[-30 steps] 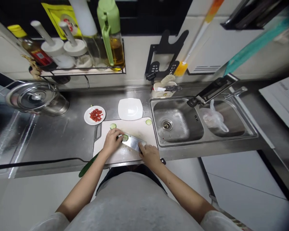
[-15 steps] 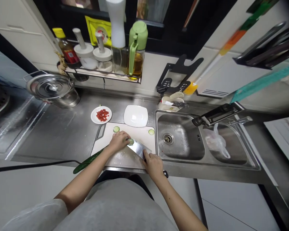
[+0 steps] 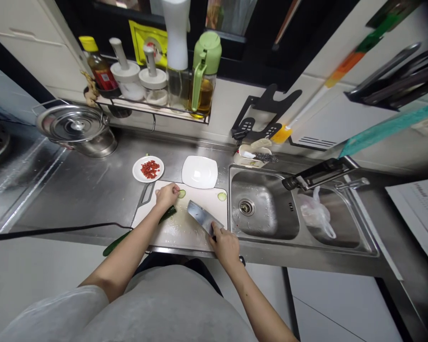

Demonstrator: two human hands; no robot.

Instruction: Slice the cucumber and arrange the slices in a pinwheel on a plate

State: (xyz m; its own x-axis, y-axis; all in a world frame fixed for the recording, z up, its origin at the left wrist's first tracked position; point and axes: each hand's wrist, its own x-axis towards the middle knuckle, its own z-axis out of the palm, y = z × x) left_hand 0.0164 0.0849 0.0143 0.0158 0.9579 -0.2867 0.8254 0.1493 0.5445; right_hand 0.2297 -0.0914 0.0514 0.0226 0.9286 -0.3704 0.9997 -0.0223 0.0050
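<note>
While the cucumber [image 3: 116, 243] slants under your left forearm, cut end on the cutting board [image 3: 187, 235], your left hand [image 3: 167, 195] bunches its fingers at a slice [image 3: 181, 194], grip unclear, and your right hand [image 3: 227, 245], reaching in from the right, curls closed around the knife [image 3: 201, 217], blade angled leftward.

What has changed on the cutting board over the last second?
The left hand has come off the cut end of the cucumber and moved forward and left, its fingertips now at a slice. The slice that was by the blade no longer shows there. The right hand still holds the knife. The square plate stayed put.
</note>
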